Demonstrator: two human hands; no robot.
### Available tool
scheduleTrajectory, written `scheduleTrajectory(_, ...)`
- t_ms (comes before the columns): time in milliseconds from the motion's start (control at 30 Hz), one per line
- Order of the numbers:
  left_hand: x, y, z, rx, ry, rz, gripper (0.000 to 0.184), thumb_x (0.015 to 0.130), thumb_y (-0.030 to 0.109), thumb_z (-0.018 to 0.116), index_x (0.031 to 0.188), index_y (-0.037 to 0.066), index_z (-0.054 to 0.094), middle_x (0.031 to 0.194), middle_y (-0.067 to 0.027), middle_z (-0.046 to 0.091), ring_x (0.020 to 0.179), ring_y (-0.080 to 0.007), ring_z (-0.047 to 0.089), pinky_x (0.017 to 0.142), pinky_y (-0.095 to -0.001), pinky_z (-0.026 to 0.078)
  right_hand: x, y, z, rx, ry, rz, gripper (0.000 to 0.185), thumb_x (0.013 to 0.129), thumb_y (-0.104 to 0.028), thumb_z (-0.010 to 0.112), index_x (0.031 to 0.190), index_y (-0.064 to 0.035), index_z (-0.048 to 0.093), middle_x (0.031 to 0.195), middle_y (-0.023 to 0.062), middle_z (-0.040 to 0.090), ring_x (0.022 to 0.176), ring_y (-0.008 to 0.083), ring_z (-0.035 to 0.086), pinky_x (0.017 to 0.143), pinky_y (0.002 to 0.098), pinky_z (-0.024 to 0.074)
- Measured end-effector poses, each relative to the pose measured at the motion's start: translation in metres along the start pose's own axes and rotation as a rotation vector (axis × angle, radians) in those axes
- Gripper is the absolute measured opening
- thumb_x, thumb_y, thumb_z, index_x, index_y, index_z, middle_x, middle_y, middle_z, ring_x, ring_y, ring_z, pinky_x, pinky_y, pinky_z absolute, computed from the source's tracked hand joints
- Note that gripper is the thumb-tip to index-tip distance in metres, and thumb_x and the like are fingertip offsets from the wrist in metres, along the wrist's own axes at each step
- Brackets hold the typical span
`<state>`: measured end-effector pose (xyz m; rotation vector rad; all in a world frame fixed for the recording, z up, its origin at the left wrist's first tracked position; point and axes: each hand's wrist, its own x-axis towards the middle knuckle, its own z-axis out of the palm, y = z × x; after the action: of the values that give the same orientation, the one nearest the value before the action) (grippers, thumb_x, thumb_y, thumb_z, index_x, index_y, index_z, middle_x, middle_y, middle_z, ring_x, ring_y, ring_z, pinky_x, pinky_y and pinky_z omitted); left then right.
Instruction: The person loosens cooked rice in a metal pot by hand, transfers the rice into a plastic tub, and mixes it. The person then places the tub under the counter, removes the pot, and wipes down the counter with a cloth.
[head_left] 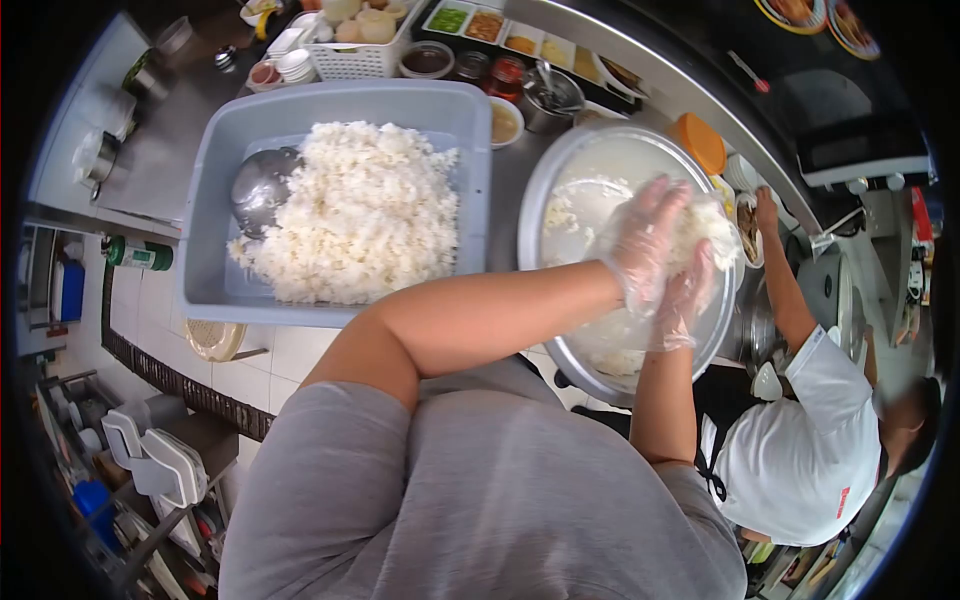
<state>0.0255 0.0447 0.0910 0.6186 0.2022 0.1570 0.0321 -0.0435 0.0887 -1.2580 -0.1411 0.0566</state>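
Both hands wear clear plastic gloves and come together over a large round metal basin. A white clump of cooked rice lies between them, near the basin's right side. My left hand presses against the clump from the left, fingers together. From below, my right hand cups the same clump. Loose rice grains stick to the basin's floor and wall. To the left stands a grey-blue plastic tub with a big heap of cooked rice. A metal bowl rests tilted in the heap's left side.
Behind the tub are a white basket, a bowl of dark sauce and a row of topping trays. A metal pot with utensils stands behind the basin. At right, a co-worker in a white shirt reaches toward the counter.
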Motion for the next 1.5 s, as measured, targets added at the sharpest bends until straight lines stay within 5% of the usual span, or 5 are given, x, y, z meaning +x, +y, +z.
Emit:
scheduleTrajectory(233,-0.032,0.102,-0.046,-0.224,-0.175,0.07,0.063,0.084,0.024,0.067,0.137,0.005,0.038,0.135,-0.0126,0.043,0.122,-0.0221,0.044,0.103,-0.0305,0.034,-0.03,0.018,0.105,-0.268,-0.077,-0.317,0.065,0.083,-0.021,0.064,0.136,0.0012,0.035,0.132,0.0134,0.047,0.123,0.0228,0.046,0.101,0.0348,0.0393)
scheduleTrajectory(400,-0.053,0.159,-0.16,0.674,0.032,0.567,0.041,0.092,0.014,0.05,0.131,0.004,0.042,0.129,-0.0147,0.047,0.113,-0.0233,0.052,0.098,-0.033,0.043,-0.066,0.087,0.197,-0.042,-0.246,-0.078,0.052,0.083,-0.016,0.065,0.127,0.0014,0.044,0.122,0.0122,0.054,0.112,0.0194,0.053,0.095,0.0306,0.0426)
scheduleTrajectory(467,-0.068,0.183,-0.181,-0.129,0.198,0.084,0.042,0.091,0.011,0.05,0.131,0.0,0.041,0.128,-0.0159,0.047,0.114,-0.0238,0.051,0.097,-0.032,0.044,-0.076,0.109,0.234,-0.206,-0.242,-0.044,0.032,0.086,-0.012,0.063,0.114,0.0011,0.056,0.104,0.0085,0.063,0.094,0.0161,0.059,0.085,0.0278,0.0462)
scheduleTrajectory(700,-0.055,0.202,-0.327,0.386,0.218,0.157,0.05,0.091,0.018,0.054,0.132,-0.006,0.039,0.118,-0.019,0.054,0.104,-0.027,0.057,0.094,-0.0322,0.044,-0.062,0.178,0.261,-0.46,-0.498,-0.025,0.027,0.08,-0.007,0.068,0.106,-0.004,0.061,0.099,0.005,0.062,0.094,0.0142,0.057,0.083,0.0274,0.0462)
scheduleTrajectory(1500,-0.086,0.31,-0.253,1.893,0.064,-0.037,0.057,0.097,0.046,0.033,0.135,0.005,0.041,0.132,-0.0246,0.047,0.12,-0.039,0.046,0.102,-0.0405,0.035,-0.058,0.063,0.275,-1.248,-1.051,0.115,0.056,0.078,-0.011,0.063,0.132,-0.0049,0.048,0.129,0.0177,0.054,0.116,0.0315,0.053,0.101,0.0355,0.039)
